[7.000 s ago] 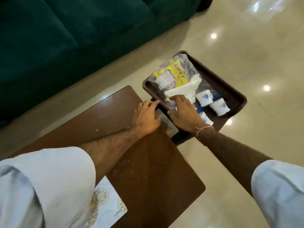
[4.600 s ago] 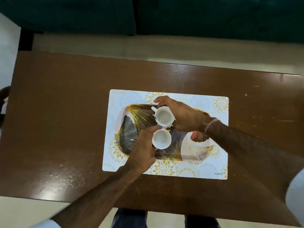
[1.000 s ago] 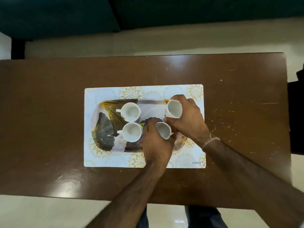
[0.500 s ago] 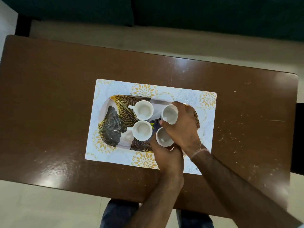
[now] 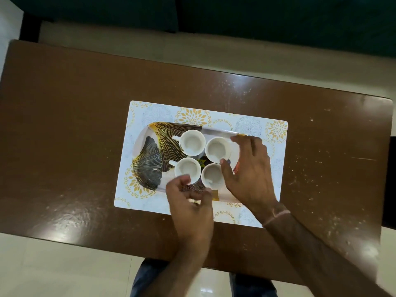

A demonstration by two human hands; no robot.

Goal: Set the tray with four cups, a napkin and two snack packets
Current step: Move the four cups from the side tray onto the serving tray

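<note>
A tray [image 5: 153, 155] with a black and gold leaf print lies on a white placemat [image 5: 159, 110]. Several white cups stand on it upright in a tight square: far-left cup [image 5: 192, 142], far-right cup [image 5: 218, 150], near-left cup [image 5: 187, 170], near-right cup [image 5: 212, 176]. My right hand [image 5: 249, 175] hovers just right of the two right cups, fingers spread, thumb tip beside them, holding nothing. My left hand [image 5: 190, 203] is at the tray's near edge, fingers loosely curled and empty, blurred. No napkin or snack packet is in view.
The placemat sits mid-way on a brown wooden table [image 5: 64, 129] with crumbs on its right part. A dark green sofa [image 5: 278, 28] runs along the far side, across a strip of pale floor [image 5: 214, 54]. My legs show below the near edge.
Both hands have let go of the two right cups, which now stand on the tray beside the left pair. My left hand has pulled back toward me; my right hand has opened.
</note>
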